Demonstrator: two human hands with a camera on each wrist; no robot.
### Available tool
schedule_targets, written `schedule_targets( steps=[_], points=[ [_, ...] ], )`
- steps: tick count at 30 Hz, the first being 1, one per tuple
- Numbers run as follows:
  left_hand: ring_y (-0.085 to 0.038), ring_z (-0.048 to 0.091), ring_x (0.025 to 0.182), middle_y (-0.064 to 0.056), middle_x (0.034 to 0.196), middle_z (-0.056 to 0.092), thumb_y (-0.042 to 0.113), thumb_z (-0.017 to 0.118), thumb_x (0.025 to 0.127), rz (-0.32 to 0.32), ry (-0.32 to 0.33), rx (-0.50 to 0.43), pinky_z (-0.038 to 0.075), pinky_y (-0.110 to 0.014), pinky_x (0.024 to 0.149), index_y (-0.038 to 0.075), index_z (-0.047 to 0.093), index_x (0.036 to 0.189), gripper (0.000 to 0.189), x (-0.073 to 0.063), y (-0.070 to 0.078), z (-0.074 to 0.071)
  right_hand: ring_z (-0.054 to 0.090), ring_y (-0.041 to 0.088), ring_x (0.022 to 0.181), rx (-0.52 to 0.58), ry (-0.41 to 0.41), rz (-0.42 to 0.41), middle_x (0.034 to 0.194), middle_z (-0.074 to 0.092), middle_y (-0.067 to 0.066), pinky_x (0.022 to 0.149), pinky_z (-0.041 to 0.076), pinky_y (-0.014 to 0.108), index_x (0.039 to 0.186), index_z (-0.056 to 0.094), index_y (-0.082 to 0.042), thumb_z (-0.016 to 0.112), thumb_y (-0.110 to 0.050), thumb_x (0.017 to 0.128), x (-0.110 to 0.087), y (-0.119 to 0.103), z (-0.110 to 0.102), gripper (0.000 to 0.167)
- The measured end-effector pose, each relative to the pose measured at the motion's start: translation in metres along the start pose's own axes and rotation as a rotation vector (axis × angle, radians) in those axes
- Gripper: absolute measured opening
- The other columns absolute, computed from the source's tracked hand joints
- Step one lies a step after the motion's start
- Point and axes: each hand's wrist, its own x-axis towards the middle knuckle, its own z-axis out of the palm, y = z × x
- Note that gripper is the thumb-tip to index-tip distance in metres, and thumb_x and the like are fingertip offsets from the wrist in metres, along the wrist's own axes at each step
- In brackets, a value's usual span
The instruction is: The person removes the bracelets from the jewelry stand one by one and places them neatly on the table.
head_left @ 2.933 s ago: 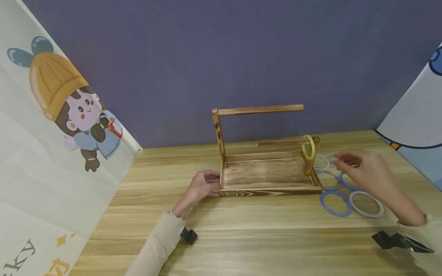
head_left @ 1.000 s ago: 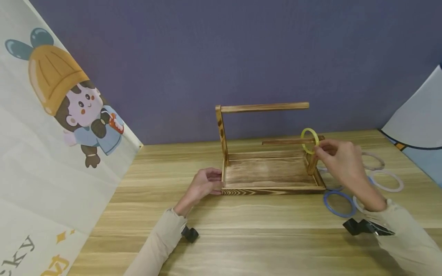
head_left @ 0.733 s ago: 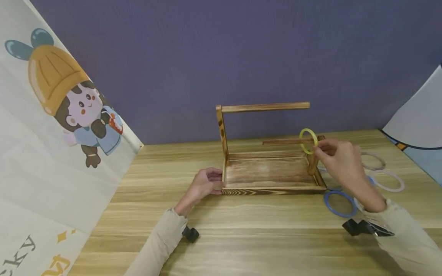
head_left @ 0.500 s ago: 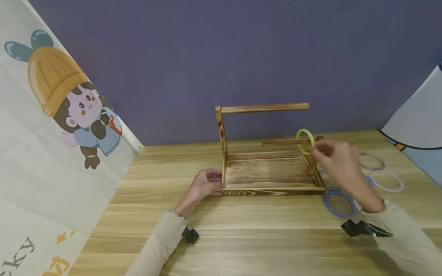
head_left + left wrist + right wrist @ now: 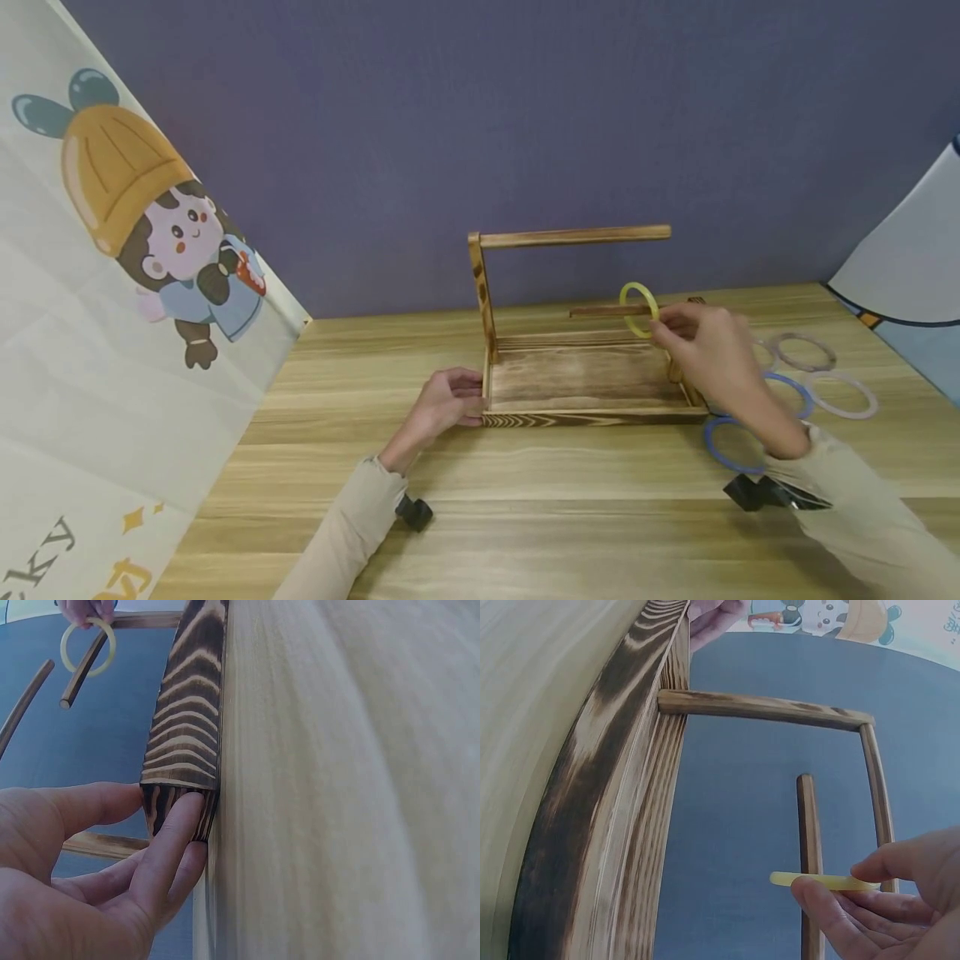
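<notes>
A wooden stand (image 5: 592, 420) with a tray base and two horizontal rods sits on the table. My left hand (image 5: 437, 404) holds the left front corner of the base; the left wrist view shows the thumb on its upper edge and fingers against the end face. Between thumb and fingers, my right hand (image 5: 708, 346) pinches a yellow bangle (image 5: 784, 879). The bangle stands upright around the lower rod (image 5: 596, 312), partway between the right post and the rod's free end. The upper rod (image 5: 577, 237) carries nothing. My right hand partly hides the right post.
Several bangles lie on the table right of the stand: a blue one (image 5: 710, 450) in front, another blue one (image 5: 808, 402) behind it, a pale one (image 5: 840, 416) and a greyish one (image 5: 806, 369). A dark blue backdrop (image 5: 480, 125) rises behind the table.
My right hand came from the loose bangles to the yellow one beside the post and took hold of it. It has slid leftward along the lower rod. The left hand stays in place.
</notes>
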Motion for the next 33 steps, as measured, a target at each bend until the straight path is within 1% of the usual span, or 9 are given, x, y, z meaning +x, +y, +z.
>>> schedule_targets(
  steps=[1,2,5,7,9,15,22,30,33],
  points=[
    [-0.036,0.062,0.111,-0.025,0.125,0.06,-0.004,0.07,0.088,-0.001,-0.001,0.0,0.065,-0.039,0.077,-0.008,0.056,0.13,0.045,0.0,0.0,0.0,0.072,0.035,0.072,0.004,-0.001,-0.003,0.087,0.074,0.021,0.055,0.057,0.017,0.1,0.073,0.005,0.069,-0.01,0.092,0.001,-0.001,0.001,0.017],
    [-0.036,0.062,0.112,-0.025,0.125,0.06,-0.004,0.07,0.087,-0.001,-0.001,0.0,0.065,-0.039,0.077,-0.008,0.055,0.13,0.045,0.0,0.0,0.0,0.072,0.034,0.073,0.006,-0.001,-0.003,0.087,0.074,0.02,0.056,0.057,0.016,0.1,0.073,0.005,0.069,-0.009,0.092,0.001,-0.003,0.003,0.017],
    [-0.037,0.061,0.113,-0.026,0.126,0.059,-0.005,0.069,0.087,0.001,-0.003,0.001,0.065,-0.038,0.078,-0.008,0.055,0.131,0.046,-0.001,0.0,0.0,0.073,0.033,0.073,0.02,0.002,-0.016,0.086,0.074,0.019,0.058,0.054,0.01,0.099,0.073,0.005,0.069,-0.01,0.092,0.003,-0.007,0.007,0.017],
    [-0.037,0.061,0.114,-0.026,0.126,0.059,-0.005,0.069,0.087,0.004,-0.003,0.003,0.065,-0.038,0.077,-0.008,0.055,0.131,0.046,-0.001,0.001,0.0,0.073,0.031,0.072,0.027,0.002,-0.021,0.085,0.074,0.017,0.058,0.047,0.003,0.098,0.074,0.004,0.07,-0.01,0.092,0.005,-0.009,0.01,0.016],
    [-0.037,0.061,0.114,-0.026,0.126,0.059,-0.005,0.069,0.087,0.004,-0.003,0.001,0.065,-0.038,0.077,-0.008,0.054,0.131,0.047,-0.002,0.001,0.0,0.073,0.03,0.072,0.038,-0.003,-0.021,0.085,0.075,0.016,0.058,0.046,0.002,0.098,0.074,0.003,0.07,-0.011,0.092,0.006,-0.011,0.012,0.016],
    [-0.037,0.061,0.113,-0.026,0.126,0.059,-0.005,0.069,0.087,0.0,-0.007,-0.007,0.065,-0.037,0.077,-0.009,0.054,0.132,0.047,-0.002,0.001,0.001,0.073,0.027,0.072,0.059,-0.019,-0.02,0.085,0.075,0.014,0.058,0.052,0.011,0.097,0.074,0.001,0.069,-0.013,0.093,0.007,-0.017,0.02,0.016],
    [-0.037,0.061,0.113,-0.026,0.126,0.059,-0.006,0.069,0.087,0.003,-0.01,-0.007,0.065,-0.038,0.077,-0.009,0.053,0.132,0.047,-0.001,0.0,0.001,0.072,0.025,0.069,0.09,-0.004,-0.05,0.082,0.074,0.013,0.058,0.055,0.016,0.093,0.075,0.001,0.07,-0.007,0.09,0.013,-0.023,0.031,0.01],
    [-0.038,0.061,0.113,-0.027,0.126,0.059,-0.006,0.069,0.087,0.008,-0.011,-0.008,0.065,-0.037,0.078,-0.009,0.053,0.132,0.047,0.0,0.0,0.0,0.071,0.026,0.072,0.117,-0.043,-0.039,0.084,0.074,0.013,0.062,0.062,0.037,0.093,0.074,0.002,0.066,-0.006,0.092,0.018,-0.034,0.04,0.012],
    [-0.038,0.061,0.113,-0.027,0.126,0.059,-0.006,0.069,0.087,0.009,-0.014,-0.006,0.065,-0.038,0.078,-0.009,0.054,0.132,0.047,0.0,-0.001,0.0,0.072,0.025,0.073,0.126,-0.054,-0.041,0.084,0.074,0.013,0.063,0.063,0.042,0.094,0.074,0.002,0.065,-0.007,0.093,0.018,-0.038,0.041,0.013]
  ],
)
